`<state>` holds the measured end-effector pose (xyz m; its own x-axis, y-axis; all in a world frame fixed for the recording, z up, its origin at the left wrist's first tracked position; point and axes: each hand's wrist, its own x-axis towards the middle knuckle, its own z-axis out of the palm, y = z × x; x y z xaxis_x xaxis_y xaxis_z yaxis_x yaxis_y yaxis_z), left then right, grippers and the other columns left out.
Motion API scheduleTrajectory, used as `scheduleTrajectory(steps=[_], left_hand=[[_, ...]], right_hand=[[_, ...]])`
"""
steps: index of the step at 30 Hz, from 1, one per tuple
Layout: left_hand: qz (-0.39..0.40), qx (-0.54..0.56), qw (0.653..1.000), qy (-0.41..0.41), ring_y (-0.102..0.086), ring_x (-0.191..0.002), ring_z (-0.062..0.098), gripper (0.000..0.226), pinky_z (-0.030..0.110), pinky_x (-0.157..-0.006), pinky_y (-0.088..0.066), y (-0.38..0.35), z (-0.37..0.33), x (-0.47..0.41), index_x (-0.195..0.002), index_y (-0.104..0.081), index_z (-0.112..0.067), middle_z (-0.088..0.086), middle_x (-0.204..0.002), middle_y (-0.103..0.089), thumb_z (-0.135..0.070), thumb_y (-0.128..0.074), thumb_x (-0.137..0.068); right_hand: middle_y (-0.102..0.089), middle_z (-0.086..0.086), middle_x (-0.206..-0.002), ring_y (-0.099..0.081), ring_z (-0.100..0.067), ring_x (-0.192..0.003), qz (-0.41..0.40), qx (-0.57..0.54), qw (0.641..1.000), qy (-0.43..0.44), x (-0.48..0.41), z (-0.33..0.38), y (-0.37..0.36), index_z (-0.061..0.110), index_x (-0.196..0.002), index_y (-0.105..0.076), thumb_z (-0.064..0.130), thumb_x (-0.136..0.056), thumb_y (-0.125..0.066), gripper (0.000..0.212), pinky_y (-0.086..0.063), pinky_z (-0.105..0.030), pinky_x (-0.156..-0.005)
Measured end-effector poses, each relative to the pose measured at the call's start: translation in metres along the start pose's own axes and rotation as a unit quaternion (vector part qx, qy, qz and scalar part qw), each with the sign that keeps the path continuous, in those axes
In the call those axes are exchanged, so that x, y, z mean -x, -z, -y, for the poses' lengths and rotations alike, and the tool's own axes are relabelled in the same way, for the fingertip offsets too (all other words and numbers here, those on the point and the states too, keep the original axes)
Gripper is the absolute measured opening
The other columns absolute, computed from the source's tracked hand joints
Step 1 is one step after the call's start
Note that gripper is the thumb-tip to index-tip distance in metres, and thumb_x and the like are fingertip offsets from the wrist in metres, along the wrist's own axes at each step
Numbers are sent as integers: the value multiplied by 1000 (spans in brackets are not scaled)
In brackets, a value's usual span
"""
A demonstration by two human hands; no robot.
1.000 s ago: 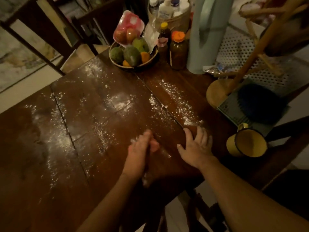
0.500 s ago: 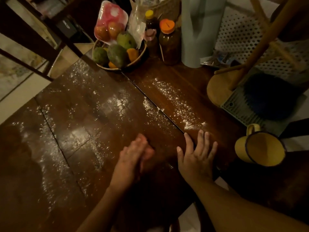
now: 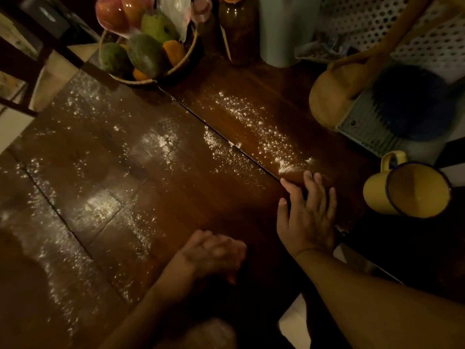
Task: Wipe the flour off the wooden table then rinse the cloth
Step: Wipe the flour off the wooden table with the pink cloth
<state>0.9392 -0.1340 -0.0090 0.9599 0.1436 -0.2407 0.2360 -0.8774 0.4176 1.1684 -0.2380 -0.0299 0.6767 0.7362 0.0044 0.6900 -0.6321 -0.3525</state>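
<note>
Flour (image 3: 254,124) lies scattered over the dark wooden tabletop (image 3: 201,197). One band runs down the right-hand plank and ends in a small white heap just beyond the fingertips of the right hand (image 3: 307,217). Thinner speckles and smears spread across the planks to the left, as far as the near left edge.

The right hand lies palm down on the tabletop with its fingers straight and spread, its grip open and holding nothing. Its forefinger lies beside the dark seam between two planks. The left hand (image 3: 214,253) is at the near edge of the tabletop, apart from the right. It is blurred, and its fingers may be bent, but I cannot tell whether its grip is closed or holds anything.

A yellow mug (image 3: 402,192) with a dark rim stands to the right of the right hand, close to it but not touching. Farther back on that side are the round base of a wooden stand (image 3: 329,99) and a dark blue round thing (image 3: 415,102) on a grey ribbed tray (image 3: 364,132). At the far edge stand a fruit bowl (image 3: 130,81) with green and orange fruit, a brown jar (image 3: 239,34) and a pale tall container (image 3: 284,31).
</note>
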Motion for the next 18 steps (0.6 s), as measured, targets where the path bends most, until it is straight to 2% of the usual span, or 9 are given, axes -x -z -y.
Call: scheduleTrajectory(steps=[1,3,6,9,11,13,15,16,18], left_hand=[[-1,12,994,110,-57,-121,14,17,11,-95,-23,3,18,-3,-112,-64,-35,-16,-106,-58,-37,-57,-97],[-140,78,949,272,-44,-137,11,39,21,-112,-25,16,43,-13,-128,-64,-30,-14,-133,-59,-11,-53,-95],[-368,121,824,414,-40,-140,19,60,42,-121,-25,41,67,-49,-137,-56,-34,-11,-147,-43,2,-57,-88],[-388,126,753,516,-52,-130,25,63,53,-106,-43,66,69,-128,-137,-53,-36,-6,-148,-50,-2,-52,-84],[-357,74,794,487,-51,-127,24,58,52,-102,-46,75,61,-167,-135,-49,-36,-5,-146,-48,-7,-52,-86],[-291,31,893,343,-42,-136,22,61,51,-112,-36,63,56,-177,-142,-41,-39,-5,-154,-39,-7,-53,-92],[-244,38,945,214,-39,-140,17,61,44,-117,-30,67,67,-167,-146,-38,-41,-7,-156,-37,-9,-54,-97],[-263,66,944,185,-48,-134,14,54,41,-113,-38,74,79,-161,-143,-42,-43,-10,-149,-46,-13,-53,-99],[-323,121,906,245,-65,-112,14,37,34,-96,-50,93,106,-161,-132,-55,-40,-12,-126,-66,-20,-50,-102]], right_hand=[[-34,-13,-157,-19,-29,-152,2,0,1000,1,0,0,0,30,-137,-52,35,-96,-45,42,-9,-52,-122],[-35,-13,-157,-21,-30,-151,-1,-2,1000,3,0,1,1,30,-137,-53,35,-95,-46,42,-10,-53,-122],[-37,-13,-155,-23,-30,-150,-10,-5,1000,0,-1,2,1,30,-135,-54,35,-94,-46,43,-13,-55,-121],[-38,-12,-155,-25,-29,-150,-15,-3,1000,-6,-1,3,0,32,-134,-55,36,-93,-46,43,-15,-55,-120],[-40,-12,-154,-27,-29,-149,-20,-4,1000,-10,0,3,0,32,-133,-56,36,-91,-45,43,-16,-55,-120],[-40,-12,-154,-28,-28,-148,-23,-11,1000,-13,0,4,0,32,-132,-57,37,-91,-43,43,-16,-55,-120],[-40,-11,-154,-28,-28,-148,-25,-14,1000,-13,0,4,0,33,-131,-57,38,-91,-41,44,-16,-54,-120],[-40,-11,-154,-29,-28,-148,-26,-15,999,-14,0,4,0,33,-131,-57,39,-91,-41,44,-15,-53,-120],[-40,-10,-155,-29,-27,-148,-23,-16,999,-16,0,4,1,34,-131,-57,40,-91,-40,44,-15,-52,-120]])
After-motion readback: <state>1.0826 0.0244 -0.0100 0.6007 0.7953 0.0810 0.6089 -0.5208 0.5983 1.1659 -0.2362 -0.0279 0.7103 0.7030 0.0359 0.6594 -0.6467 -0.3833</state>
